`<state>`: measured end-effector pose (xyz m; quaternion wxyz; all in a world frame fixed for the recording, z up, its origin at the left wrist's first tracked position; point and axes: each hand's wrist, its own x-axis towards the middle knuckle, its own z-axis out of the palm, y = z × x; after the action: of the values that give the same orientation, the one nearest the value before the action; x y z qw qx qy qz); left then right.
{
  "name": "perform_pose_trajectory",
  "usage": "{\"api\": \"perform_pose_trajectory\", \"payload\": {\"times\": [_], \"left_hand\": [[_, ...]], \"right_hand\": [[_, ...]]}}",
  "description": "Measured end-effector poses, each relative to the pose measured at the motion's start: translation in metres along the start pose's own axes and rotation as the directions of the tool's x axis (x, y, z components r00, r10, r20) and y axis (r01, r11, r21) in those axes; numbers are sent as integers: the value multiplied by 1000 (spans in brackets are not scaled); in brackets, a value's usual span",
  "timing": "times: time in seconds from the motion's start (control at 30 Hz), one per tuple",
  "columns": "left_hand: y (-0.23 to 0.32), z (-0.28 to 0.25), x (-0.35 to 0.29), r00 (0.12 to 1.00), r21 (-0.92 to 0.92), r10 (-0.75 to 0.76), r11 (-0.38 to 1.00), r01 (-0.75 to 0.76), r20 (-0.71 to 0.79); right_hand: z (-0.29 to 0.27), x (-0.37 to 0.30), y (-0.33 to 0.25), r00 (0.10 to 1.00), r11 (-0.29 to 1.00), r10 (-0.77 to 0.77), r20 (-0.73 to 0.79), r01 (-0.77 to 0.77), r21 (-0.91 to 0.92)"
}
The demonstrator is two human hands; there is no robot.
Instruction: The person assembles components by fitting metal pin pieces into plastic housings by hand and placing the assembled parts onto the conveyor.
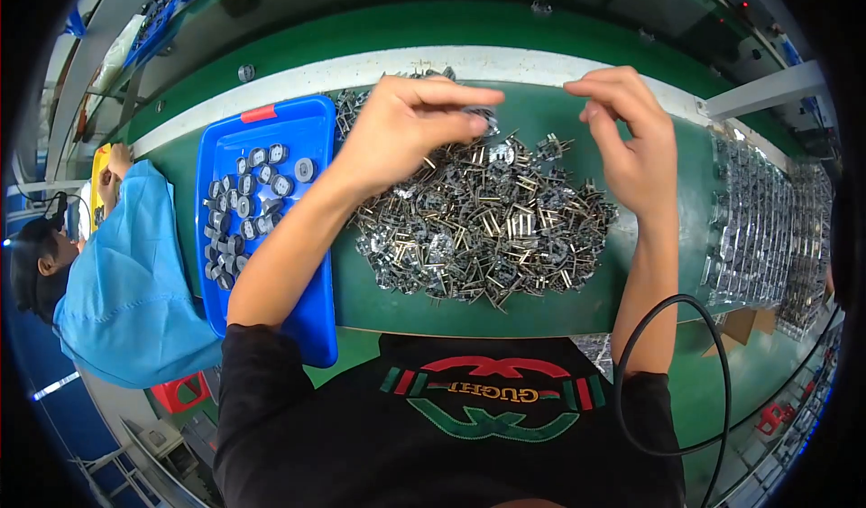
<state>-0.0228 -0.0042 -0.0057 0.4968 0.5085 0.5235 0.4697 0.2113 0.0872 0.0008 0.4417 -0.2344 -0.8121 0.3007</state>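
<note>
My left hand (406, 124) is raised over the back of a large heap of small metal pin parts (478, 228) on the green work surface, its fingers pinched on a small dark round part (484, 122). My right hand (631, 133) hovers to the right of it, thumb and fingertips drawn together; whether it holds anything is hidden. A blue tray (311, 327) lies to the left of the heap, with several small round grey parts (248, 210) spread in it.
Stacks of clear plastic trays (767, 228) stand at the right. A person in a light blue coat (135, 282) works at the left by a yellow tray (97, 179). A black cable (713, 346) loops by my right arm. A white strip (361, 70) borders the surface.
</note>
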Motion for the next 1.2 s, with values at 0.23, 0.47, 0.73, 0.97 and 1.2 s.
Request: {"api": "perform_pose_trajectory", "payload": {"times": [0.23, 0.47, 0.73, 0.97, 1.2], "left_hand": [[-10, -86, 47, 934, 510, 124, 857, 69, -336], [-59, -148, 105, 861, 775, 231, 579, 252, -453], [-40, -177, 52, 698, 787, 398, 115, 606, -595], [-61, -219, 20, 758, 781, 188, 191, 595, -624], [-2, -82, 26, 912, -251, -96, 968, -8, -398]], "right_hand": [[-10, -3, 11, 763, 877, 468, 446, -338, -342], [-7, -6, 16, 749, 913, 398, 530, -268, -306], [-10, -7, 20, 802, 908, 417, 428, -344, -240], [3, -9, 23, 867, 891, 440, 235, -387, -238], [5, -10, 22, 906, 903, 409, 108, -386, -190]]}}
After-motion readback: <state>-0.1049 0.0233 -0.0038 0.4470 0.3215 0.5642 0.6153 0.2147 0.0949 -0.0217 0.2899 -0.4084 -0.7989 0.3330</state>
